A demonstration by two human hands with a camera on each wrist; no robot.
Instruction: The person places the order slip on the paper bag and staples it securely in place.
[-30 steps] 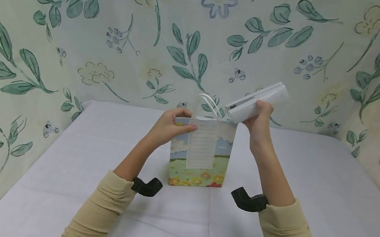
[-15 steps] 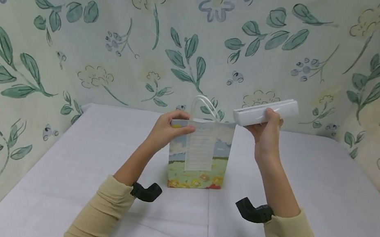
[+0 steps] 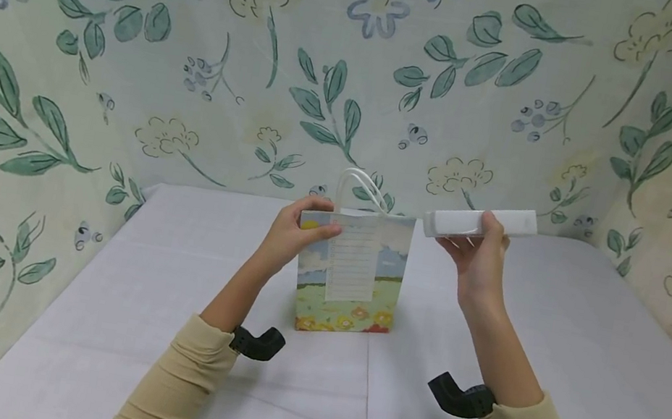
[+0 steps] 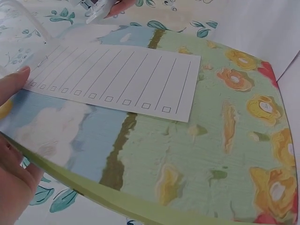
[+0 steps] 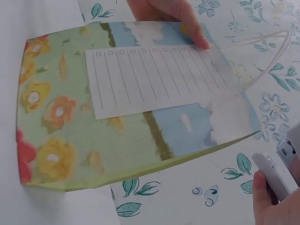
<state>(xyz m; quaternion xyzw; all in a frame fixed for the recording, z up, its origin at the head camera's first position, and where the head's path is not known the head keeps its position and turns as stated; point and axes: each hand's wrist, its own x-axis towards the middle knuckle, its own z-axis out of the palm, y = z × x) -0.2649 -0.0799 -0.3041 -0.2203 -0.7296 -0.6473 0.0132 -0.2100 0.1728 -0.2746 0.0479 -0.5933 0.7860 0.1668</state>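
Observation:
A paper gift bag (image 3: 376, 307) printed with sky, meadow and flowers stands upright mid-table. On its front is a white checklist sheet (image 3: 353, 267) of lined rows with small boxes. My left hand (image 3: 292, 239) pinches the bag's upper left edge, thumb in front and the other fingers behind. Beside the bag's upper right corner, my right hand (image 3: 484, 273) grips a long white plastic device (image 3: 455, 222) in the air, held nearly level. Small dark openings show on the device (image 5: 276, 176) in the right wrist view; its exact kind is unclear. The bag's inside is hidden.
White cord handles (image 3: 372, 189) rise from the bag's top. A creased white cloth (image 3: 185, 369) covers the table. Floral fabric (image 3: 199, 71) hangs behind and along both sides. Each wrist wears a black camera mount (image 3: 461, 396).
My right hand has moved right and down, away from the bag's top, and the white device has turned from a steep slant to nearly level. My left hand keeps its hold on the bag.

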